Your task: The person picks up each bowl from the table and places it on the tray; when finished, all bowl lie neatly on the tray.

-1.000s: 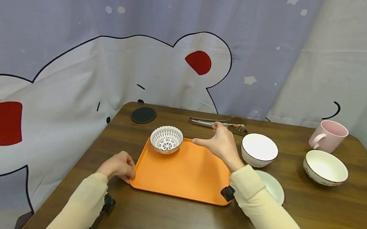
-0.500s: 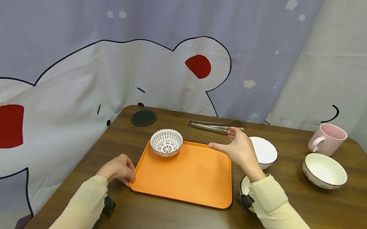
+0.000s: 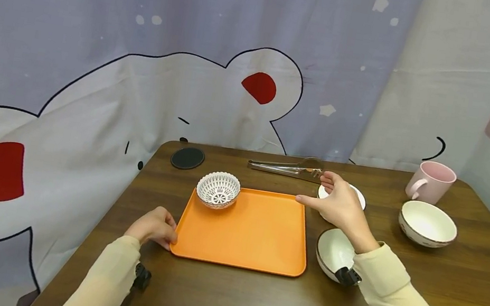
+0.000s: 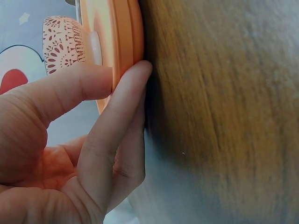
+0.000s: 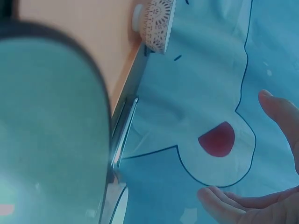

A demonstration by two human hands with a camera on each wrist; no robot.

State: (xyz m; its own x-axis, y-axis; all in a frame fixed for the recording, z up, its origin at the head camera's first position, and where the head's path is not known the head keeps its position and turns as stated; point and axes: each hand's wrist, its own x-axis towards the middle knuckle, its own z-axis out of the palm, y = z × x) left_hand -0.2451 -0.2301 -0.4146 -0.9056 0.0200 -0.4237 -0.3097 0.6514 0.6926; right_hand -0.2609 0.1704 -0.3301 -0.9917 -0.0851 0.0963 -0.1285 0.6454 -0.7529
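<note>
Left hand (image 3: 154, 225), head view: pinches near left corner of one orange tray (image 3: 256, 232) on the table (image 3: 221, 304).
Right hand (image 3: 339, 208): thumb and fingers wide apart, near tray's far right corner.
On tray: one patterned bowl (image 3: 218, 190), far left corner.
Right of tray: three; white bowl (image 3: 360, 197), dark-rimmed bowl (image 3: 333, 250), cream bowl (image 3: 428, 222).
Left wrist view: one tray edge between thumb and fingers.
Right wrist view: one patterned bowl on tray.

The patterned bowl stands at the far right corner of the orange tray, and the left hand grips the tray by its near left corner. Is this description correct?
Not entirely: the patterned bowl stands at the far left corner of the orange tray, as the head view shows. The left hand does grip the tray by its near left corner.
</note>
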